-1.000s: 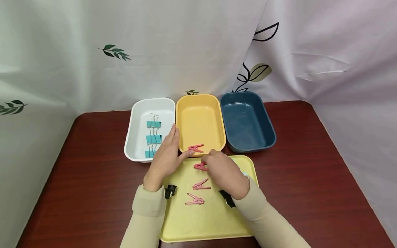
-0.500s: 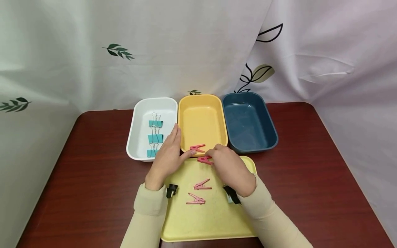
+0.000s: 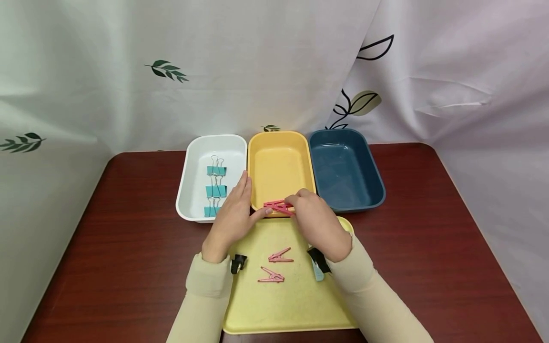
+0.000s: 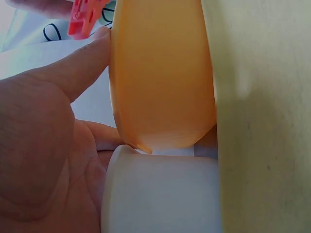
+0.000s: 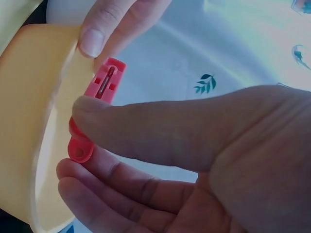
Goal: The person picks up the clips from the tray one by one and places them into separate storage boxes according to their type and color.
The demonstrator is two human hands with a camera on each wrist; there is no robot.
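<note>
A white cloth curtain (image 3: 257, 43) with green leaf sprigs (image 3: 166, 70) left and black-outlined leaves (image 3: 364, 102) right hangs beyond the far edge of the glossy reddish-brown wood-grained table (image 3: 433, 247).

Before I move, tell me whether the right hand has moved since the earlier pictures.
Yes: against the orange bin in the head view, the right hand has moved forward, bringing its pink clothespin from over the tray to the bin's near rim.

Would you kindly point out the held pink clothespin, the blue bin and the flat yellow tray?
Held pink clothespin (image 5: 108, 83), right wrist view: its slotted upper part.
Blue bin (image 3: 346, 174), head view: its bare floor.
Flat yellow tray (image 3: 285, 307), head view: bare lower surface.
</note>
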